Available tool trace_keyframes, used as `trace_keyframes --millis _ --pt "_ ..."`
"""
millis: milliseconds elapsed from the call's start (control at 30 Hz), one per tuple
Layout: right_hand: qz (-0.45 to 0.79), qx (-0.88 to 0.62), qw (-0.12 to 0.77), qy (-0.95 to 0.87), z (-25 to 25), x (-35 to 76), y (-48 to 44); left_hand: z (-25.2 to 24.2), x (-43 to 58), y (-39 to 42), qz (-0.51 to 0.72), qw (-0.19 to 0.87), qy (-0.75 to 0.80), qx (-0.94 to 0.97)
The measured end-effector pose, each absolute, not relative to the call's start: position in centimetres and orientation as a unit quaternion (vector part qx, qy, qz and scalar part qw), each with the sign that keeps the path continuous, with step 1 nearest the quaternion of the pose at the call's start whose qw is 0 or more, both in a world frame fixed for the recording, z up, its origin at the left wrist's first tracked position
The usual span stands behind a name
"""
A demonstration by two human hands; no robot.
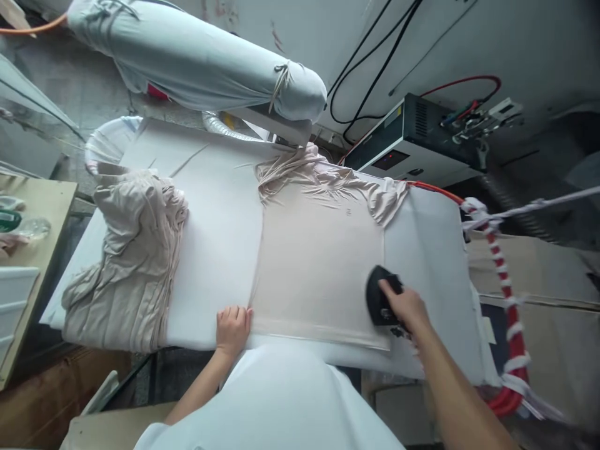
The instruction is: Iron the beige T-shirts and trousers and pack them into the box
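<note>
A beige garment (323, 269) lies spread flat on the white padded ironing table (215, 250), its upper part bunched into folds at the far side. My right hand (410, 309) is closed around the handle of a black iron (382, 297), which rests on the garment's right edge near the hem. At the near left corner of the garment is my left hand (233, 328), with its fingers curled together and pinching the fabric edge. A thick stack of beige garments (135, 269) sits on the left part of the table.
Behind the table is a white padded sleeve-shaped arm (201, 59). A dark machine box (403, 137) with cables stands at the back right. A red hose wrapped in white strips (504, 281) hangs at the right edge. Leftward, a wooden table (56, 212) holds white trays (16, 306).
</note>
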State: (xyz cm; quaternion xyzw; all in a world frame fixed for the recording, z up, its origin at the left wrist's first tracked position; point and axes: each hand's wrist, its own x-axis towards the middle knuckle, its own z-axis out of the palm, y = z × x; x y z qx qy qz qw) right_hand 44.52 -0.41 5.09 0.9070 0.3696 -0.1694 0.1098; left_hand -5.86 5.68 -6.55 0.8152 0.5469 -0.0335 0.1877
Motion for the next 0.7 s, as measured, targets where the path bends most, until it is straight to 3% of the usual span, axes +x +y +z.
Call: trace_keyframes --millis 167,300,400,567,700 --pt "-0.335 0.723 0.108 0.595 4.8 25.3 5.4 -7.9 -6.0 6.0 0.011 0.123 0.556 0.822" --pt "-0.366 0.701 0.084 0.606 4.8 19.8 11.3 -8.3 -5.6 4.8 0.026 0.064 0.596 0.8" --pt "-0.351 0.766 0.059 0.536 5.7 26.4 11.4 -8.5 -4.8 2.9 0.016 0.039 0.67 0.741" --pt "-0.299 0.849 0.089 0.426 5.4 49.9 4.6 -8.9 -4.0 1.3 0.015 0.028 0.719 0.695" --pt "-0.265 0.931 -0.011 0.25 3.4 64.3 -0.1 -7.6 -3.2 1.4 -0.011 0.047 0.701 0.711"
